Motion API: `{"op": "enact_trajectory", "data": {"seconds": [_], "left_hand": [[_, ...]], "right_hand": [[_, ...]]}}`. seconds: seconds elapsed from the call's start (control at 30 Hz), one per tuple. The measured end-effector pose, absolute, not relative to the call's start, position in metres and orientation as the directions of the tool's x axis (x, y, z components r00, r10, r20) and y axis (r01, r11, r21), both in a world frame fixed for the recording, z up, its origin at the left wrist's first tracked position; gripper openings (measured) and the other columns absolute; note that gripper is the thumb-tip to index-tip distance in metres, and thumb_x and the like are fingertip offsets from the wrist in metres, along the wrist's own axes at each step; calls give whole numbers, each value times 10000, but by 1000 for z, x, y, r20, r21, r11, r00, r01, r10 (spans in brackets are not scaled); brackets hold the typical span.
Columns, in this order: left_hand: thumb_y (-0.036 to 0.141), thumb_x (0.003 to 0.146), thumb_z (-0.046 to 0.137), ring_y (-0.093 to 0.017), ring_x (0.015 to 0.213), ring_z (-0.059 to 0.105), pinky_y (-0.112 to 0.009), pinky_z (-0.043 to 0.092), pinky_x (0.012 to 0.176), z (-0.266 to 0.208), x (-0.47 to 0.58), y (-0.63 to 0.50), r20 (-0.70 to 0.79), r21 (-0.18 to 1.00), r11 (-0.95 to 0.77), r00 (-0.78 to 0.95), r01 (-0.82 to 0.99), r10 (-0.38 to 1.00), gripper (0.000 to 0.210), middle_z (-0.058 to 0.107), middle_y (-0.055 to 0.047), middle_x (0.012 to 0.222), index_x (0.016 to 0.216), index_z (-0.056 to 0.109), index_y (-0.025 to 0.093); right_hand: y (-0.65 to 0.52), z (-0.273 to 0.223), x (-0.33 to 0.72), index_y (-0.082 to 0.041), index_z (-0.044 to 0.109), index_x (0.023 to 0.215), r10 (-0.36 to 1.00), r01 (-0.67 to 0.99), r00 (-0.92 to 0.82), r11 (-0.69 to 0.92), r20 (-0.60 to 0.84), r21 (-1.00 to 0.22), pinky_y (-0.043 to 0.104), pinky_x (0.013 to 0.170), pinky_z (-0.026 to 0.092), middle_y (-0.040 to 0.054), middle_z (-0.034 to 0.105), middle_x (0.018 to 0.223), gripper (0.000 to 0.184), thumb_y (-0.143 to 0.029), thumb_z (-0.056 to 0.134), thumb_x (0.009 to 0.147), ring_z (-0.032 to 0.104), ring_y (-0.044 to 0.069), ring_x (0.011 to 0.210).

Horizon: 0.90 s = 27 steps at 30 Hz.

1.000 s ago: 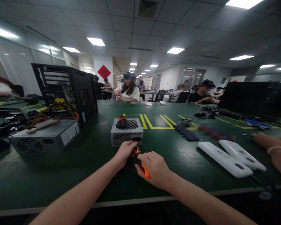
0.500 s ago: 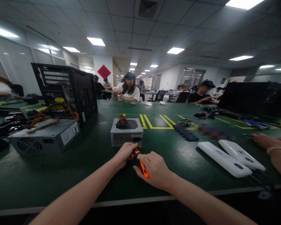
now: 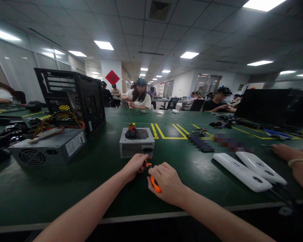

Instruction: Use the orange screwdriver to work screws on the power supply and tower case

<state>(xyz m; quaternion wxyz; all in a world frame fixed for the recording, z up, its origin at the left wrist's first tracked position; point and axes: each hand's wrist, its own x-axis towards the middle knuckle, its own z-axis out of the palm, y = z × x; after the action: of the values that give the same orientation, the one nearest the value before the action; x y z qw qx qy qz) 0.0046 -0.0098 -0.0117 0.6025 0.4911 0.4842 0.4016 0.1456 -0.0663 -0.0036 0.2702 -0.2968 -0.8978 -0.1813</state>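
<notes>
- My right grip (image 3: 165, 181) is closed round the orange handle of the driver (image 3: 156, 184).
- I read the driver's long axis as running forward and slightly left, from my right palm toward my left fingertips.
- My left grip (image 3: 136, 164) is bunched at the driver's front end; I can't tell what, if anything, it pinches.
- The box (image 3: 131, 149) sits on the surface (image 3: 192, 181) just beyond both; my left grip is nearer, contact unclear.
</notes>
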Motion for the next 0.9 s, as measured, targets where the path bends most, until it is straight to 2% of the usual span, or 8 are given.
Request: {"op": "enact_trajectory", "data": {"seconds": [0.1, 0.2, 0.4, 0.5, 0.67, 0.8, 0.9], "left_hand": [[433, 690, 476, -21, 303, 275, -175, 103, 347, -12, 3, -9, -204, 979, 196, 201, 59, 958, 300, 388, 76, 450, 748, 492, 139], [433, 689, 487, -12, 289, 252, -171, 93, 343, -12, 3, -9, -196, 979, 180, 213, 92, 957, 287, 379, 82, 430, 681, 460, 147], [383, 725, 453, -11, 291, 268, -164, 112, 329, -13, 3, -9, -143, 989, 144, 218, 7, 965, 258, 392, 68, 434, 678, 488, 131], [290, 731, 431, -16, 325, 331, -158, 136, 323, -13, 2, -6, -171, 978, 193, 227, -79, 959, 204, 524, 8, 573, 781, 525, 115], [109, 640, 500, -12, 414, 420, -136, 214, 339, -17, 3, 1, -224, 921, 298, 283, -250, 933, 259, 599, -79, 862, 897, 531, 106], [68, 633, 491, -10, 415, 424, -138, 269, 351, -18, 7, 1, -214, 917, 273, 217, -291, 952, 260, 601, -82, 910, 883, 553, 109], [64, 643, 477, -10, 411, 425, -136, 292, 359, -16, 8, -1, -207, 919, 258, 191, -300, 960, 248, 608, -91, 891, 876, 555, 96]], "right_hand": [[-66, -4, 148, -174, 504, 713, 414, 631, -693, 744, 590, 220, 274, 613, 290, 10, 492, 654, 71, -198, 440, 735, 412, 126, 618], [-68, -3, 149, -188, 511, 712, 413, 641, -697, 725, 587, 251, 282, 614, 284, 15, 485, 667, 66, -209, 450, 725, 410, 140, 642], [-68, -1, 146, -151, 522, 822, 438, 652, -653, 740, 618, 165, 286, 615, 294, 29, 510, 675, 198, -311, 415, 774, 431, 138, 625], [-67, -3, 147, -139, 510, 812, 440, 661, -629, 736, 641, 143, 278, 616, 295, 16, 504, 646, 153, -241, 400, 781, 427, 121, 596], [-69, -2, 148, -184, 507, 690, 401, 649, -675, 721, 619, 241, 281, 605, 277, 17, 474, 673, 69, -209, 453, 725, 401, 141, 648], [-70, 1, 146, -185, 523, 699, 403, 652, -679, 715, 613, 251, 288, 607, 275, 33, 469, 700, 104, -244, 449, 738, 398, 154, 677], [-68, -1, 145, -160, 529, 789, 434, 660, -660, 725, 613, 197, 292, 613, 285, 36, 489, 695, 179, -297, 415, 776, 410, 147, 652]]}}
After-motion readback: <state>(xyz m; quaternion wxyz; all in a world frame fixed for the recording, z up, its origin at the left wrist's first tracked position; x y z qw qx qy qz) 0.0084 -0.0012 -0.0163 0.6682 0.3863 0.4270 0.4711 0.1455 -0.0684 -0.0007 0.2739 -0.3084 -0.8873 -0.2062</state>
